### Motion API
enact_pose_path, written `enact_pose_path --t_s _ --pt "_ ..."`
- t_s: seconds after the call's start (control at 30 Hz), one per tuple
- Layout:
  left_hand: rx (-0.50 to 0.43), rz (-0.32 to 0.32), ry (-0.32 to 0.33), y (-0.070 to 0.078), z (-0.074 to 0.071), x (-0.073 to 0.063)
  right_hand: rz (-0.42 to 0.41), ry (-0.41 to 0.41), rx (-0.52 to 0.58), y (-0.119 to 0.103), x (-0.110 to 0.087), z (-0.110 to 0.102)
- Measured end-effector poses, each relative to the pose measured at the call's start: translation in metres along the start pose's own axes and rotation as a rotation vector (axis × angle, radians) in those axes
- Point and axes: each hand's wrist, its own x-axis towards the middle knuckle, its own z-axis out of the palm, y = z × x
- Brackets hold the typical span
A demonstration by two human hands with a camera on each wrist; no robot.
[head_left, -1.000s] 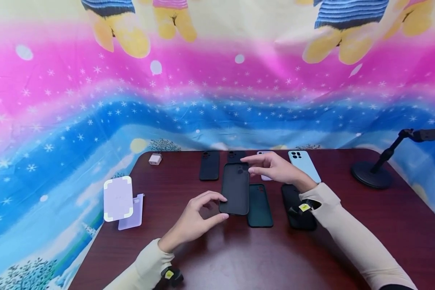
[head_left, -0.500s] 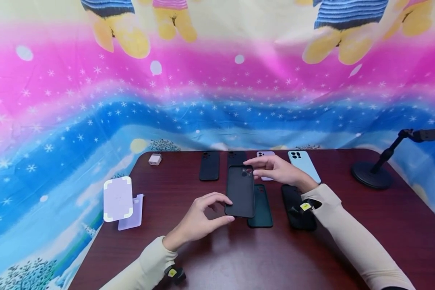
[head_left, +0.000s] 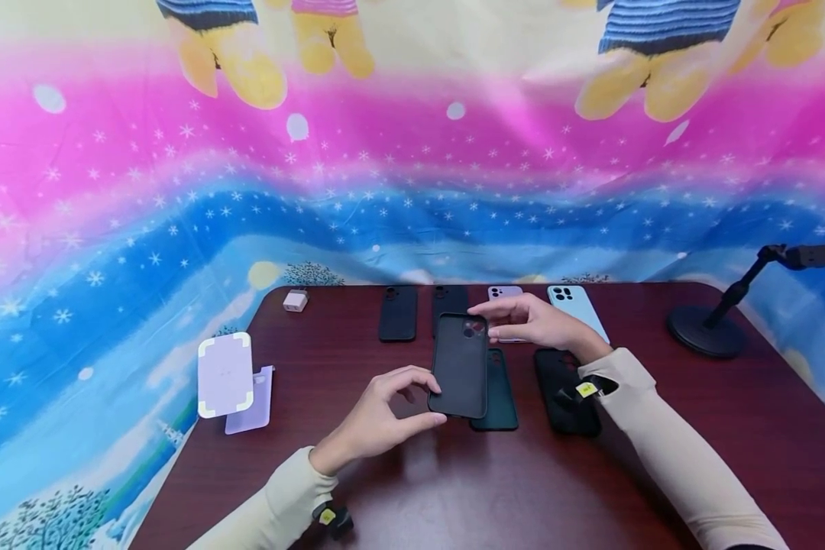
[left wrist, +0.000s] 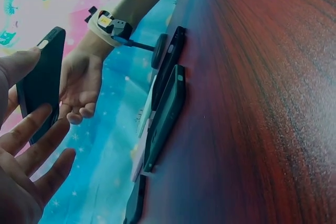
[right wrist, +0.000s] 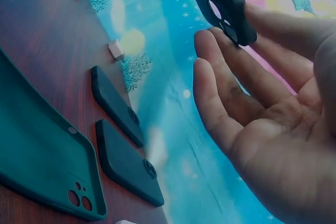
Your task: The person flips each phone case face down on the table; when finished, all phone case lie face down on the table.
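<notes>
Both hands hold a black phone case (head_left: 459, 370) above the table, its hollow inside facing the head camera and its camera cut-outs at the top right. My left hand (head_left: 378, 412) pinches the lower left corner between thumb and fingers. At the upper right corner, my right hand (head_left: 539, 321) grips with thumb and fingertips. In the right wrist view, the case's camera end (right wrist: 226, 19) sits between that thumb and the fingers. Behind the held case lies a dark green phone case (head_left: 502, 393), partly covered in the head view, its inside up.
Two black phone cases (head_left: 397, 313), a lilac one (head_left: 505, 292) and a light blue one (head_left: 577, 309) lie along the back. Another black case (head_left: 564, 412) is under the right wrist. Around them stand a lilac stand (head_left: 225, 374), a white charger plug (head_left: 295, 301) and a black stand base (head_left: 705, 332).
The black phone case has shifted right and slightly toward me, now overlapping more of the green case. Both hands have moved right with it, and its camera cut-outs show more clearly.
</notes>
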Motion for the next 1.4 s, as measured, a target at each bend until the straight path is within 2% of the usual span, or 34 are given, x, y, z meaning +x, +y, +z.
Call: enact_pose_path --t_s 0.1,0.23,0.43,0.6,0.7,0.83,1.0,1.13,1.23,1.4 --pt "-0.011 0.024 0.003 0.001 0.0 0.0 -0.024 0.005 0.057 0.001 0.0 0.002" --pt "-0.027 0.051 0.017 0.003 0.001 0.0 -0.085 0.08 0.103 0.003 0.005 0.008" --pt "-0.058 0.072 0.021 0.008 0.004 0.0 -0.149 0.22 0.115 0.005 0.013 0.019" --pt "-0.086 0.086 0.01 0.009 0.005 0.0 -0.18 0.273 0.096 0.007 0.018 0.024" --pt "-0.084 0.086 0.003 0.007 0.005 0.0 -0.213 0.263 0.122 0.008 0.021 0.025" --pt "-0.092 0.054 -0.019 0.007 0.005 0.0 -0.251 0.205 0.17 0.009 0.023 0.023" --pt "-0.092 0.007 -0.069 0.01 0.007 0.002 -0.205 0.149 0.194 0.009 0.02 0.021" --pt "-0.052 0.051 -0.093 0.01 0.01 0.004 -0.175 0.089 0.226 0.008 0.019 0.022" --pt "-0.032 0.105 -0.097 0.009 0.012 0.004 -0.161 0.091 0.179 0.007 0.018 0.023" --pt "-0.023 0.082 -0.07 0.009 0.013 0.004 -0.109 0.153 0.074 0.008 0.018 0.025"
